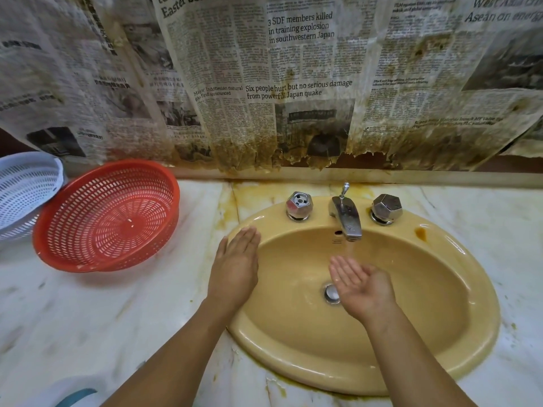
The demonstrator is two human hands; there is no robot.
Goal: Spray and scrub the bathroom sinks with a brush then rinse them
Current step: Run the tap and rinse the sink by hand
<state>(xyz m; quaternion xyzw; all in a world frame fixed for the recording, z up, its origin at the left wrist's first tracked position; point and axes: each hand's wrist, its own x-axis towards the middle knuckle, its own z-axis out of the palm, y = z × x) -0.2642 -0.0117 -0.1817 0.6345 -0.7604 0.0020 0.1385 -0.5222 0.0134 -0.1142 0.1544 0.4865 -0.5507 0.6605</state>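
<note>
A yellow oval sink (458,312) is set into a white marble counter. Water runs from its chrome tap (346,217) into the basin. My right hand (360,284) is cupped palm up under the stream, above the metal drain (331,293), and holds nothing. My left hand (235,265) lies flat, palm down, on the sink's left rim with straight fingers. Two faceted chrome knobs flank the spout: the left knob (299,205) and the right knob (386,207). No brush or spray bottle shows.
A red plastic colander (108,215) leans on the counter left of the sink, with a white basket (25,186) behind it. Stained, torn newspaper (293,83) covers the wall. A brown stain (420,234) marks the sink's back rim. A white and teal object (76,396) sits at the bottom left edge.
</note>
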